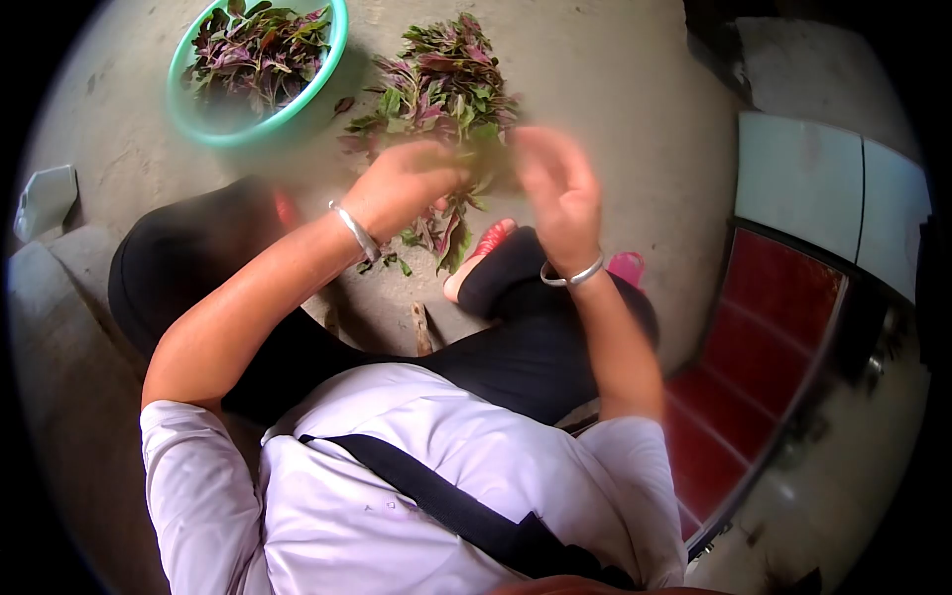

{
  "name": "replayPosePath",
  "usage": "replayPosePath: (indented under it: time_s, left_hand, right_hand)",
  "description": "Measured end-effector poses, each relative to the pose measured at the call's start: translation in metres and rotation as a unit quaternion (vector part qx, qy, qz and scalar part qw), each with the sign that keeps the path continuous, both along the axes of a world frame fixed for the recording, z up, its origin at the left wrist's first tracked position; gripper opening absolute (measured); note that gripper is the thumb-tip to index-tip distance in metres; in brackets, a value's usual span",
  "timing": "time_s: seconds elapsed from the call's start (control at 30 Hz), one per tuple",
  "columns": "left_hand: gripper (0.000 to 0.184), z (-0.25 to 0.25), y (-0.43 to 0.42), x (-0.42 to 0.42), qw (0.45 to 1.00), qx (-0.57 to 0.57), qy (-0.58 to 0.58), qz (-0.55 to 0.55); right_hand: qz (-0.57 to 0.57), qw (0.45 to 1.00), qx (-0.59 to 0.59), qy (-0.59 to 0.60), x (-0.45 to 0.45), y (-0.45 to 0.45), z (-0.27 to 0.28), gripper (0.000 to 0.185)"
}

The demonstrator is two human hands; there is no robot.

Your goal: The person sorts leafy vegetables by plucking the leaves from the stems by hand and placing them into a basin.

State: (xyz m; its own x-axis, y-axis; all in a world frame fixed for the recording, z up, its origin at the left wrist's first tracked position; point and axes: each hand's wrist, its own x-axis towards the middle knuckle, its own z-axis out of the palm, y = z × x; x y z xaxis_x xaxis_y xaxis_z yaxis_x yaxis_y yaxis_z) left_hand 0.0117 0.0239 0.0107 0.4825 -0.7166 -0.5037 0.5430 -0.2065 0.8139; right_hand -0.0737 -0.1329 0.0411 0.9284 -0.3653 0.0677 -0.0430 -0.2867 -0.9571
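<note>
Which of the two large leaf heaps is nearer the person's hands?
The floor heap, close by the left hand and right hand; the basin heap lies farther left, inside the green basin.

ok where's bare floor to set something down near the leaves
Bare floor lies right of the leaf heap, toward the pale panels, and left of the mint-green basin. Crowded below the heap: left hand, right hand, loose leaves, sandaled foot.
</note>
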Motion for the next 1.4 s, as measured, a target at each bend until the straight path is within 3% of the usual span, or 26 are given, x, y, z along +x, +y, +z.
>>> replayPosePath:
  time_s: [0.07,0.17,0.3,0.5,0.87,1.07,1.1,1.17,1.2,1.27,1.3,1.37,1.4]
  left_hand:
    - [0.010,0.002,0.000,-0.001,1.000,0.001,0.016,-0.022]
    - [0.008,-0.001,0.000,-0.005,0.999,-0.021,0.022,-0.028]
    - [0.007,0.000,0.000,-0.005,0.996,-0.038,0.074,-0.016]
    - [0.009,-0.002,-0.001,-0.003,0.995,-0.038,0.095,-0.001]
    - [0.008,-0.009,-0.001,0.001,0.997,-0.026,0.072,-0.012]
    - [0.011,-0.001,0.004,0.014,0.992,-0.012,0.124,0.006]
    - [0.015,-0.007,0.005,0.020,0.988,-0.029,0.139,0.064]
    - [0.014,0.004,0.009,0.038,0.985,0.022,0.044,0.166]
    - [0.014,-0.010,0.018,0.057,0.980,0.049,-0.107,0.159]
    - [0.019,-0.009,0.028,0.088,0.955,-0.011,-0.098,0.280]
    - [0.025,0.005,0.028,0.100,0.908,-0.098,0.063,0.402]
    - [0.026,-0.021,0.060,0.135,0.904,0.012,-0.058,0.423]
    - [0.028,-0.029,0.070,0.150,0.900,0.009,0.004,0.435]
  right_hand:
    - [0.023,0.999,-0.041,0.010,0.003,0.001,0.000,0.016]
    - [0.013,0.994,0.078,0.081,-0.001,0.003,0.005,0.015]
    - [-0.015,0.987,0.115,0.112,-0.002,-0.001,0.005,0.012]
    - [-0.029,0.975,0.207,0.076,0.000,-0.001,0.004,0.013]
    - [-0.039,0.959,0.266,0.091,-0.003,-0.007,-0.003,0.011]
    - [-0.075,0.949,0.281,0.124,0.001,-0.009,0.001,0.012]
    - [-0.087,0.946,0.288,0.123,0.000,-0.008,0.002,0.013]
    - [-0.060,0.951,0.276,0.125,-0.002,-0.018,-0.012,0.015]
    - [-0.063,0.951,0.274,0.131,-0.002,-0.020,-0.013,0.015]
    - [-0.063,0.952,0.267,0.139,-0.003,-0.023,-0.018,0.018]
    - [-0.062,0.952,0.263,0.143,-0.003,-0.024,-0.019,0.018]
    - [-0.060,0.953,0.256,0.151,-0.002,-0.023,-0.020,0.020]
    - [-0.062,0.956,0.236,0.162,-0.001,-0.022,-0.021,0.020]
